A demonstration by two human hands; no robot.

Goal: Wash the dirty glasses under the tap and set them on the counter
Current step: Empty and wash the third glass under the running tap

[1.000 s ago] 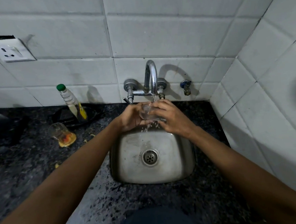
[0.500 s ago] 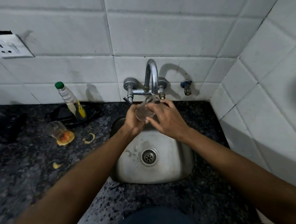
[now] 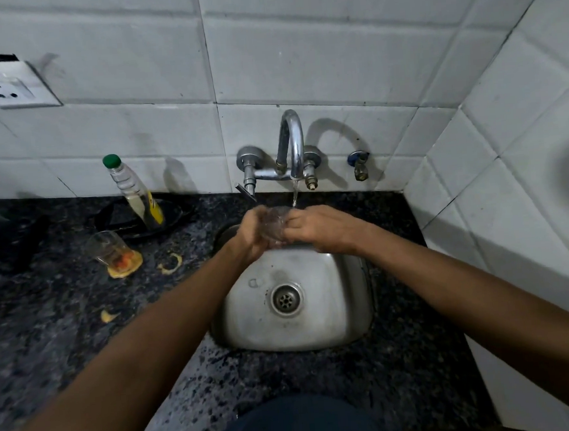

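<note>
Left of the sink [image 3: 334, 326], a dirty glass [image 3: 109, 251] with orange residue stands on the dark table [image 3: 32, 334], peel scraps beside it and open room in front. Over the sink's back edge, the left hand [image 3: 251, 238] curls around a clear glass [image 3: 275, 226], its grip closed on the glass's left side. The right hand [image 3: 321, 229] pinches what seems to be the rim. The tap [image 3: 292, 147] runs water onto it. Right of the sink, the table ends at the tiled wall.
</note>
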